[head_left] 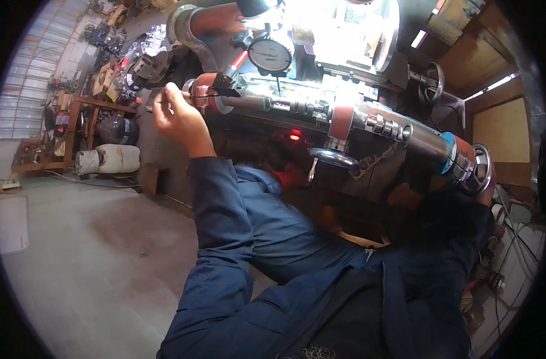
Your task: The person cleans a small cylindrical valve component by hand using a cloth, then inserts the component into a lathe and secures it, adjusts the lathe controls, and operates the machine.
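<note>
At ten o'clock the left hand [180,122] bunches its fingertips; I cannot tell whether they grip, nor the right hand's [486,195] hold by the handwheel [486,172] at three. The lobed shaft [385,127] lies around one. Slow, even turning probably suits the dial gauge [270,55] at twelve; its markings are illegible.

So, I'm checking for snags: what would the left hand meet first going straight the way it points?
Probably the dark metal part above the left hand in the picture, though depth is unclear.
</note>
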`<state>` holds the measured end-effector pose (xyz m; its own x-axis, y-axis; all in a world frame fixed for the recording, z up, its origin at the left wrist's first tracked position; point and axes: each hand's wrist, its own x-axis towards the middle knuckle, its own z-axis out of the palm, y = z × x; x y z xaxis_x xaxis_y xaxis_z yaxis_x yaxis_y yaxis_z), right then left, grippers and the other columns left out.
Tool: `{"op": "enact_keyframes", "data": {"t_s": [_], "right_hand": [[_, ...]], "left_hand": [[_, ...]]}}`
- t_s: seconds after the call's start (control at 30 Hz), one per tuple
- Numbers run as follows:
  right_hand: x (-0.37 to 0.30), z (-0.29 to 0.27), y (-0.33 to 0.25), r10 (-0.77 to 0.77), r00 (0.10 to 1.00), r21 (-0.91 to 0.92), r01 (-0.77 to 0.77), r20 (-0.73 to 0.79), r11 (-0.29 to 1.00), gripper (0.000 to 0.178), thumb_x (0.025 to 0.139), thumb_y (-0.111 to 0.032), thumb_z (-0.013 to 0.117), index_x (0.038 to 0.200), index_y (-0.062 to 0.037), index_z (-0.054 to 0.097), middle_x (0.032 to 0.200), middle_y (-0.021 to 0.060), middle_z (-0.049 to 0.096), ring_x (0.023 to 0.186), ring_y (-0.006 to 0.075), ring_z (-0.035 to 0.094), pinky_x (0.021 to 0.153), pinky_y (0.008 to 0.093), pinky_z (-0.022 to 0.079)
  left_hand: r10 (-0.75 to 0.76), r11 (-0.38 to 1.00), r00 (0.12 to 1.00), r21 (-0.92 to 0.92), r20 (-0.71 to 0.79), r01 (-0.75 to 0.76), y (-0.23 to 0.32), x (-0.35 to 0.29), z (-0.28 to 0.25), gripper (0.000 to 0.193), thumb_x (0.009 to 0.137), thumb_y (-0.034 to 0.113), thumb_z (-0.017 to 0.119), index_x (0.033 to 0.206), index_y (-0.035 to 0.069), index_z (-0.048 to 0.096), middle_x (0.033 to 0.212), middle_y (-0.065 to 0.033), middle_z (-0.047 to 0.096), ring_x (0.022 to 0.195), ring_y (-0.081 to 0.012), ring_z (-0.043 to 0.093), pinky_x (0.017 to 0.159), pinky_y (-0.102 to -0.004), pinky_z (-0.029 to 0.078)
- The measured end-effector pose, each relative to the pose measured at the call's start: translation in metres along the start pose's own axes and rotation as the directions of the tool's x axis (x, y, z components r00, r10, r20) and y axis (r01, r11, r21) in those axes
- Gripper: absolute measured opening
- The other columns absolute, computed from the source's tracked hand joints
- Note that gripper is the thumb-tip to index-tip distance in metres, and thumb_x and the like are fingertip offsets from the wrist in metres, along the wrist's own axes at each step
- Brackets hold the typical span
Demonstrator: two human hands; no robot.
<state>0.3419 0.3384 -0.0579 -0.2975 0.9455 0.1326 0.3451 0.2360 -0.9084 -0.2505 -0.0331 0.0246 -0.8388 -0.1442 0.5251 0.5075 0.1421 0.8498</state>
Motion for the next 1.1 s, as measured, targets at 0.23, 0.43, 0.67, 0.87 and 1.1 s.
{"op": "enact_keyframes", "data": {"t_s": [0.23,0.43,0.67,0.87,1.1], "right_hand": [[-0.019,-0.026,0.022,0.208,0.962,-0.153,-0.182,0.175,0.971,0.036,0.105,-0.031,0.052,0.121,-0.0012,0.061,0.1,0.0032,0.067,0.083,0.0104,0.06,0.073,0.0258,0.047],[-0.041,-0.065,-0.015,0.274,0.896,-0.205,-0.212,0.349,0.956,0.033,0.103,-0.03,0.057,0.118,-0.0019,0.063,0.096,0.0002,0.065,0.075,0.0077,0.057,0.065,0.0236,0.043],[-0.031,-0.022,-0.073,0.197,0.972,0.217,-0.221,0.126,0.951,0.031,0.105,-0.029,0.056,0.121,-0.003,0.061,0.096,-0.0017,0.064,0.079,0.0054,0.057,0.066,0.0209,0.045],[0.005,-0.019,-0.049,0.146,0.987,0.133,-0.154,0.067,0.979,0.035,0.105,-0.031,0.055,0.123,-0.003,0.062,0.109,0.0047,0.067,0.099,0.0124,0.063,0.084,0.0282,0.051],[0.03,-0.016,0.007,0.195,0.971,0.12,-0.212,0.134,0.97,0.034,0.107,-0.03,0.05,0.123,-0.003,0.063,0.1,0.0021,0.065,0.084,0.011,0.061,0.068,0.0251,0.049]], "left_hand": [[-0.436,0.799,0.857,-0.32,0.274,0.509,-0.06,0.04,-0.002,0.025,0.096,0.019,0.064,0.111,0.0,0.067,0.102,-0.0112,0.07,0.09,-0.0199,0.067,0.081,-0.0319,0.053],[-0.532,0.616,0.587,-0.197,0.61,0.763,-0.046,0.037,-0.002,0.034,0.095,0.028,0.066,0.116,0.002,0.067,0.108,-0.0098,0.07,0.09,-0.0188,0.067,0.078,-0.033,0.055],[-0.576,0.618,0.609,-0.198,0.544,0.761,-0.052,0.038,-0.003,0.039,0.095,0.032,0.066,0.12,0.002,0.066,0.112,-0.0087,0.071,0.091,-0.0178,0.068,0.079,-0.031,0.054],[-0.582,0.597,0.594,-0.204,0.555,0.776,-0.057,0.039,-0.002,0.038,0.095,0.033,0.067,0.119,0.003,0.066,0.111,-0.0075,0.071,0.092,-0.0174,0.068,0.08,-0.0307,0.054],[-0.559,0.616,0.597,-0.194,0.575,0.764,-0.054,0.038,-0.004,0.038,0.094,0.034,0.068,0.118,0.004,0.067,0.11,-0.0068,0.07,0.093,-0.0178,0.067,0.081,-0.0311,0.054]]}}
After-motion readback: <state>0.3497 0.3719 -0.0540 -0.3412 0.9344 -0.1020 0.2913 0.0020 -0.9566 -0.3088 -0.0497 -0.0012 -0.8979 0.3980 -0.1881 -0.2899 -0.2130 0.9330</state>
